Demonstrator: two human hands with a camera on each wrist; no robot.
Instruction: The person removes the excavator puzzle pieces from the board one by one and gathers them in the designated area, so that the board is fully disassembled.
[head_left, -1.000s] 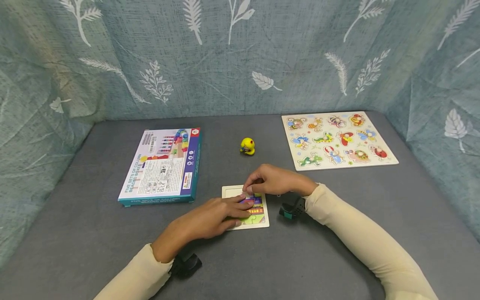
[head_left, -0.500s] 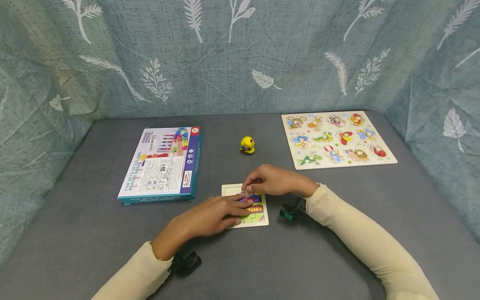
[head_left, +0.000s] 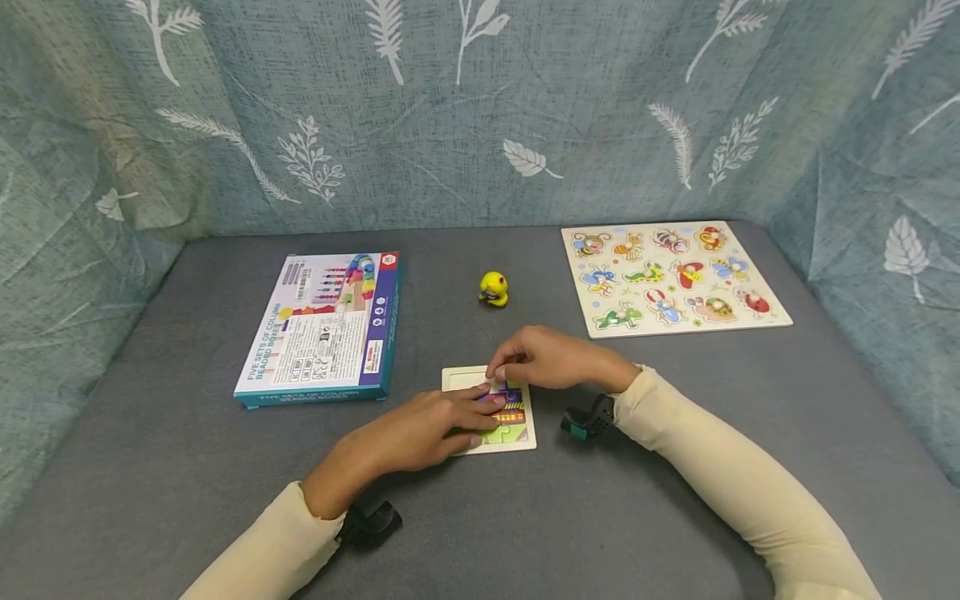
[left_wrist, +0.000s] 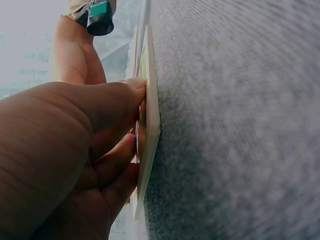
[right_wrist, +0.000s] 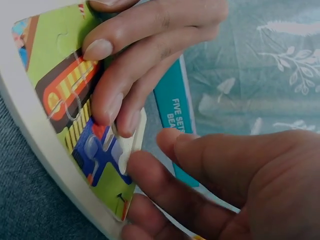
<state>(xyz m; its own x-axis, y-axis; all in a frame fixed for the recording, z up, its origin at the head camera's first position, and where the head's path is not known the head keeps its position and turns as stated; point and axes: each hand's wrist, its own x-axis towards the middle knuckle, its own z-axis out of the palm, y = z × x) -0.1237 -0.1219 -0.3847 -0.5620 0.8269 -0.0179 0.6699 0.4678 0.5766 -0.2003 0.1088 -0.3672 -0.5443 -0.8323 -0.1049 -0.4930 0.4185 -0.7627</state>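
Barely shifted, relaxed empty hands [head_left: 426, 425] [head_left: 551, 360] touch the puzzle [head_left: 513, 423] on a grey tabletop [head_left: 480, 525] before leaf-patterned curtains [head_left: 450, 142].

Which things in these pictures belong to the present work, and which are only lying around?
Seemingly in use:
small cream-framed jigsaw puzzle with colourful pieces
left hand, resting on it
right hand, touching it

Seemingly just lying around:
teal, purple and white printed box
small yellow toy figure
large cream board with colourful animal shapes

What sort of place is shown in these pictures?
Probably an indoor play area, perhaps staged: a leaf-patterned curtain hangs behind a dark gray tabletop, where a small jigsaw puzzle lies.
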